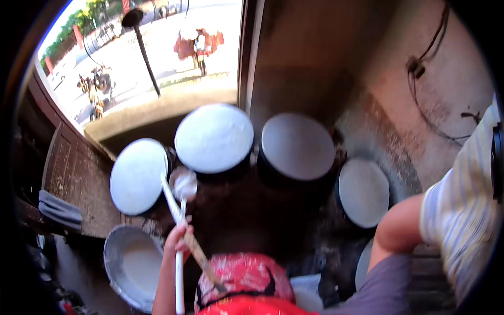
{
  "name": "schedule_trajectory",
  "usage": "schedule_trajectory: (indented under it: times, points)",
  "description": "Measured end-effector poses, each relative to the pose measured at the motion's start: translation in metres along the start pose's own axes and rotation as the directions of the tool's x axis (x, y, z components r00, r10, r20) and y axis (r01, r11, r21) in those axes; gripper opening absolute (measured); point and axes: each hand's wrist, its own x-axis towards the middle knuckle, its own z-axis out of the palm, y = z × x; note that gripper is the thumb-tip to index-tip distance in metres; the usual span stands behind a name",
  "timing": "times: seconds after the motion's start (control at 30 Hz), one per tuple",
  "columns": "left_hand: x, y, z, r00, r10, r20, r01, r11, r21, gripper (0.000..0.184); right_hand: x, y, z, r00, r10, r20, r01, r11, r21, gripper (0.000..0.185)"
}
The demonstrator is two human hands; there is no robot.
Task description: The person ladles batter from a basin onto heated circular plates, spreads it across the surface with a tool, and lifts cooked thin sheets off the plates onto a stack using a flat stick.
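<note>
Sunlit street (170,65) shows at the far left, beyond several round pale discs (214,139). On the head view, the left hand (179,237) has its fingers closed around a long stick (198,254), beside a white handle (179,286). This stick's far end overlaps the left disc. Near left stands a bucket (116,254) with pale liquid. About the right hand's fingers, I cannot tell.

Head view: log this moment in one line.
left hand: gripping long stick; right hand: not in view; bucket: pale liquid inside
</note>
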Motion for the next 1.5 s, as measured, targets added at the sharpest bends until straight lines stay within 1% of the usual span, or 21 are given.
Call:
schedule_trajectory:
  times: [0.07, 0.1, 0.13, 0.23, 0.33, 0.53, 0.63, 0.7, 0.83, 0.97, 1.03, 1.07, 1.1, 1.13, 1.17, 1.23, 1.27, 1.33, 1.4, 1.47, 1.5]
  points:
    - [0.004, 0.01, 0.006, 1.0, -0.008, 0.027, 0.009, 0.999, -0.048, 0.032, -0.004, -0.015, -0.003, 1.0, -0.007, 0.006, 0.007, 0.999, -0.052, 0.056]
    - [0.003, 0.013, 0.001, 0.997, 0.023, 0.08, -0.031, 0.995, 0.094, 0.033, -0.007, -0.02, -0.005, 1.0, -0.016, -0.01, 0.015, 0.997, -0.079, 0.055]
    - [0.002, 0.023, -0.012, 0.99, -0.045, 0.134, 0.03, 0.994, 0.106, 0.034, -0.012, -0.025, -0.004, 0.999, -0.011, -0.031, 0.008, 0.995, -0.1, 0.054]
    - [-0.007, 0.023, 0.008, 0.989, -0.139, -0.052, 0.143, 0.984, 0.105, 0.035, -0.012, -0.015, -0.011, 0.999, 0.03, -0.032, -0.034, 0.99, -0.137, 0.052]
    - [0.0, 0.025, 0.003, 0.974, -0.218, 0.062, 0.212, 0.973, 0.094, 0.035, -0.014, -0.027, -0.02, 0.999, 0.022, -0.023, -0.026, 0.98, -0.196, 0.049]
    - [0.014, 0.032, 0.012, 0.955, -0.298, 0.014, 0.289, 0.937, 0.196, 0.037, -0.013, -0.042, -0.03, 0.998, 0.059, -0.019, -0.062, 0.973, -0.223, 0.044]
    - [0.023, 0.035, 0.015, 0.942, -0.318, 0.108, 0.29, 0.932, 0.217, 0.038, -0.017, -0.058, -0.03, 0.999, 0.049, -0.006, -0.049, 0.971, -0.235, 0.041]
    - [0.029, 0.042, 0.014, 0.936, -0.339, 0.099, 0.302, 0.912, 0.276, 0.038, -0.021, -0.072, -0.023, 0.999, 0.044, 0.002, -0.043, 0.973, -0.227, 0.04]
    - [0.03, 0.041, 0.042, 0.923, -0.379, 0.067, 0.326, 0.863, 0.386, 0.037, -0.031, -0.098, -0.004, 0.996, 0.057, 0.066, -0.048, 0.991, -0.128, 0.037]
    - [0.043, 0.029, 0.064, 0.907, -0.412, 0.084, 0.331, 0.822, 0.463, 0.036, -0.076, -0.125, 0.051, 0.961, 0.175, 0.213, -0.216, 0.958, 0.191, 0.034]
    - [0.051, 0.025, 0.069, 0.895, -0.436, 0.1, 0.34, 0.809, 0.479, 0.034, -0.125, -0.132, 0.094, 0.854, 0.346, 0.388, -0.491, 0.783, 0.382, 0.033]
    - [0.053, 0.023, 0.071, 0.891, -0.446, 0.084, 0.344, 0.785, 0.515, 0.034, -0.159, -0.139, 0.119, 0.738, 0.449, 0.504, -0.666, 0.604, 0.437, 0.033]
    - [0.055, 0.023, 0.072, 0.887, -0.458, 0.065, 0.351, 0.758, 0.55, 0.034, -0.203, -0.152, 0.145, 0.574, 0.546, 0.61, -0.819, 0.367, 0.442, 0.032]
    - [0.058, 0.021, 0.074, 0.88, -0.471, 0.058, 0.363, 0.746, 0.558, 0.034, -0.253, -0.171, 0.169, 0.361, 0.673, 0.645, -0.88, 0.017, 0.475, 0.039]
    - [0.06, 0.017, 0.075, 0.88, -0.473, 0.045, 0.367, 0.738, 0.566, 0.034, -0.288, -0.188, 0.182, 0.187, 0.648, 0.738, -0.89, -0.206, 0.406, 0.046]
    - [0.067, 0.004, 0.083, 0.871, -0.492, 0.011, 0.391, 0.706, 0.59, 0.035, -0.323, -0.213, 0.196, 0.188, 0.507, 0.841, -0.851, -0.344, 0.398, 0.055]
    - [0.073, -0.004, 0.088, 0.863, -0.505, -0.008, 0.407, 0.686, 0.603, 0.035, -0.319, -0.217, 0.206, 0.269, 0.45, 0.851, -0.804, -0.382, 0.456, 0.051]
    - [0.082, -0.021, 0.096, 0.843, -0.537, -0.003, 0.436, 0.682, 0.587, 0.029, -0.286, -0.215, 0.193, 0.076, 0.32, 0.944, -0.692, -0.665, 0.281, 0.045]
    - [0.086, -0.038, 0.111, 0.837, -0.547, 0.021, 0.415, 0.659, 0.627, 0.027, -0.281, -0.202, 0.186, 0.093, 0.371, 0.924, -0.64, -0.689, 0.341, 0.041]
    - [0.101, -0.058, 0.124, 0.817, -0.574, 0.056, 0.447, 0.691, 0.568, 0.03, -0.289, -0.176, 0.178, 0.151, 0.422, 0.894, -0.659, -0.631, 0.409, 0.06]
    - [0.114, -0.067, 0.128, 0.803, -0.594, 0.042, 0.467, 0.671, 0.576, 0.032, -0.288, -0.166, 0.175, 0.12, 0.46, 0.88, -0.625, -0.654, 0.427, 0.056]
